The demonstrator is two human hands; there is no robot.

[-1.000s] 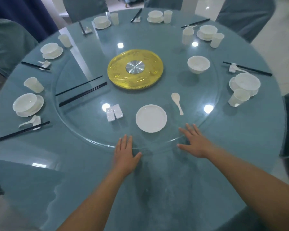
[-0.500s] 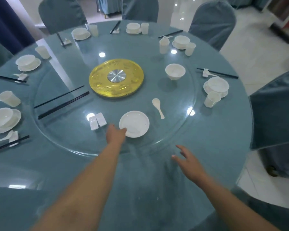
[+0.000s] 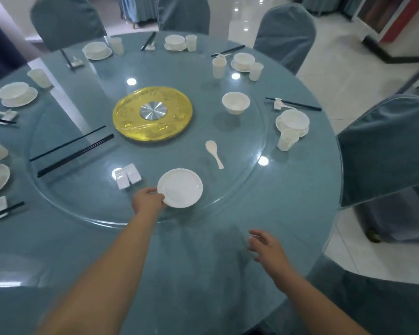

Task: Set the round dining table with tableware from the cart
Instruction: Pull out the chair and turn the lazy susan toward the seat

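turntable: clear glass, glossy, smooth
tablecloth: blue cloth, matt
plate: white, glossy, ceramic-looking
hub: gold glossy ring, brushed metal disc at its centre
chopsticks: black, smooth
chair cover, 3 o'clock: blue cloth

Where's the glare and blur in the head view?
Head view: round ceiling-light glints on the glass turntable, one beside the chopstick rests; left forearm near the bottom edge is motion-smeared; wide-angle bends the table rim; the plate reads sharp.
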